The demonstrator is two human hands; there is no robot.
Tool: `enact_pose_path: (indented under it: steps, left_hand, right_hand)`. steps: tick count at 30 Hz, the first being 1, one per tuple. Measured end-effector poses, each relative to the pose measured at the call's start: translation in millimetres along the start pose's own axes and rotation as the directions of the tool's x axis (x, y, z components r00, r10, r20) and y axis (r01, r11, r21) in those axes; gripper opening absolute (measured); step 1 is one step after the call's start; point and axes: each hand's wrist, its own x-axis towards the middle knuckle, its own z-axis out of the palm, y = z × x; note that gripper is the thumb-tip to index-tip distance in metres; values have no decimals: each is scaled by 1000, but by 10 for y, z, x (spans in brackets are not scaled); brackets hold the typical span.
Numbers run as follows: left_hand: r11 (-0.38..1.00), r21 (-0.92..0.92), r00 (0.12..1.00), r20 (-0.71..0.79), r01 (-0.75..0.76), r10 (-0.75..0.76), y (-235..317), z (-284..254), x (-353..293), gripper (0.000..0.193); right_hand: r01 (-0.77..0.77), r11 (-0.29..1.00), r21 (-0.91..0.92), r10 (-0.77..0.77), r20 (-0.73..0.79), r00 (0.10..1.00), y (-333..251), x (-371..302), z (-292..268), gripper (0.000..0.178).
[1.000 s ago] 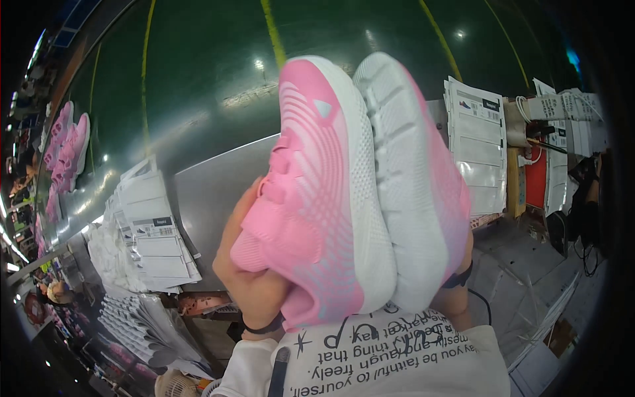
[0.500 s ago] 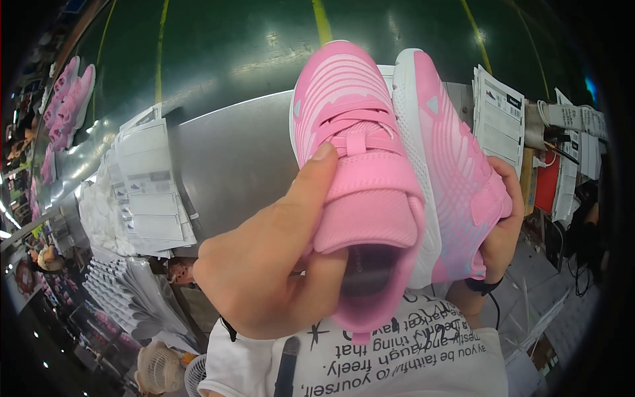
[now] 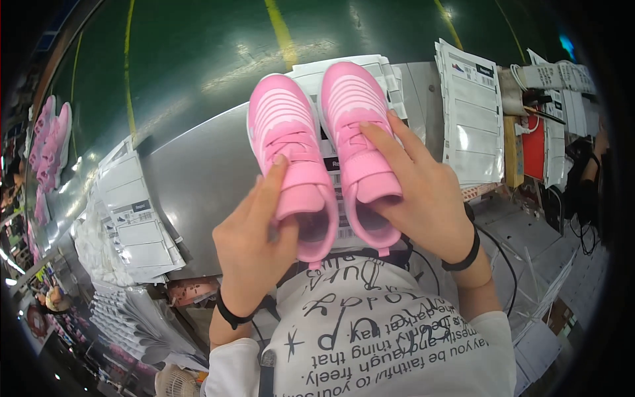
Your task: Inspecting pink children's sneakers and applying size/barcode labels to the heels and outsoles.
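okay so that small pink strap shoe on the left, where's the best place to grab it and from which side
Probably around its heel end, coming from the near side. The small pink strap shoe points toe-away with its opening toward the person, and the left hand already wraps that end, thumb on the strap.

A grey steel table [image 3: 198,165] fills the near scene; beyond it a glossy green floor [image 3: 198,59] with yellow lines [image 3: 281,30] reflects ceiling light

A person in a white short-sleeved T-shirt [image 3: 370,344] printed with black lettering and a small star. Both hands are bare. A thin black band [image 3: 228,315] circles the left wrist; a similar black band [image 3: 463,255] circles the right wrist. A dark strap [image 3: 266,370] hangs down the chest.
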Motion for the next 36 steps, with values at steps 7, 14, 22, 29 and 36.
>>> enact_pose_path:
  steps: [7,14,22,29,36]
  left_hand:
    - [959,-249,990,58,136,-125,84,-51,90,66]
    - [912,-352,977,44,211,-209,381,-440,257,61]
    - [913,-345,976,-79,-217,202,146,-650,315,57]
    - [793,-604,783,-453,82,-426,205,-375,490,47]
    - [617,-785,862,-281,45,-421,557,104,881,46]
  right_hand:
    - [223,974,44,-213,-154,965,83,205,-13,70]
    - [205,925,320,-189,-78,979,-55,355,-372,58]
    - [279,912,300,-245,-146,958,-181,392,-590,55]
    - [382,93,919,14,-385,923,175,407,-166,47]
    - [214,-28,977,152,-207,966,265,-19,-173,43]
